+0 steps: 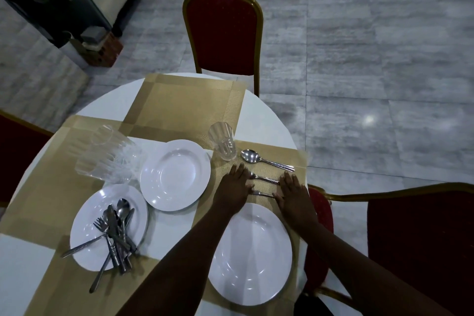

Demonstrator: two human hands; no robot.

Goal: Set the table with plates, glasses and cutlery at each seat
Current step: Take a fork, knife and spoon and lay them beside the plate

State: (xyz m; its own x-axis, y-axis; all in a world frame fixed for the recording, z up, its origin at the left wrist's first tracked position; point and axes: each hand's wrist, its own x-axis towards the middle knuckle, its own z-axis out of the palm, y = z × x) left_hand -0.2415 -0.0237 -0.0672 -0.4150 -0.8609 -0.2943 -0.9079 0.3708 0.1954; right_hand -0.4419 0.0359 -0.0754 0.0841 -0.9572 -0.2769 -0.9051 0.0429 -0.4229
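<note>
Beside the near plate [252,254], both hands lie flat with straight fingers, holding nothing: left hand [237,188] and right hand [293,194] straighten the fork [264,179] and knife [264,194]. I think light, parallel pushing works best.

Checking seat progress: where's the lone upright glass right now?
Head view, right of centre: the glass stands at the far-left corner of the right-hand placemat, between the middle plate and the spoon.

Beyond the middle plate [175,174] I see bare mat; left of it glasses [110,155] crowd, another glass [223,141] stands right.
</note>
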